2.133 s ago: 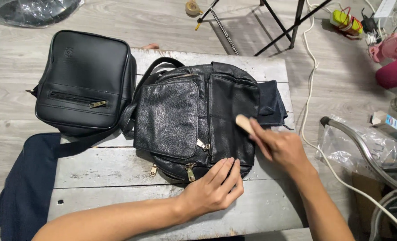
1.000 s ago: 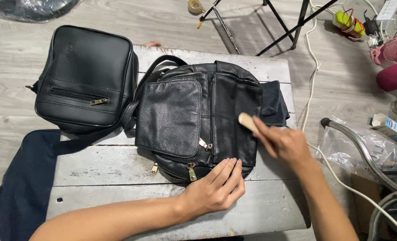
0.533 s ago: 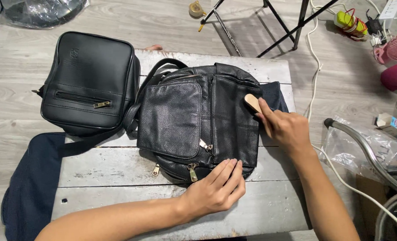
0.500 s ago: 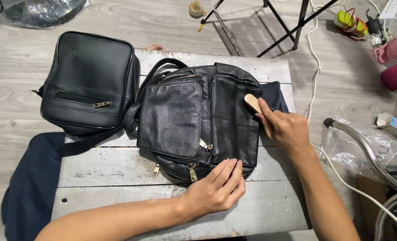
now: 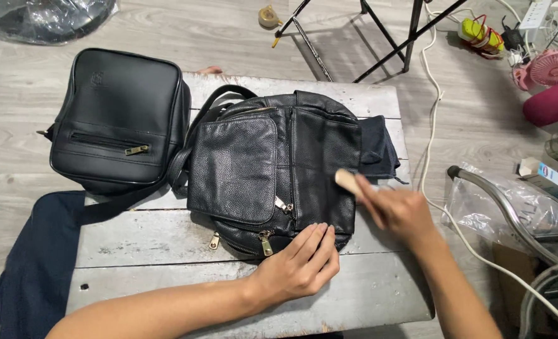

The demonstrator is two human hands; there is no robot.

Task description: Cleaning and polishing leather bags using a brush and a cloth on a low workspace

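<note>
black pebbled-leather backpack (image 5: 273, 176), laid flat on a weathered grey table (image 5: 166, 238), being brushed.

largest to smallest: backpack, centre of table, front pocket up; judged soft, slumping, moderately heavy, best gripped by the top handle or straps. second black leather bag (image 5: 119, 119), just beside it at left. left hand (image 5: 301, 267), fingers together, pressing the backpack's lower edge. right hand (image 5: 398, 210), closed on a small wooden-handled brush (image 5: 348, 182) touching the backpack's right side.

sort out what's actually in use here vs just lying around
In use: black leather backpack, small brush in the right hand, left hand pressing the backpack, grey wooden table.

Lying about: black shoulder bag, pink fan, white cable.
</note>
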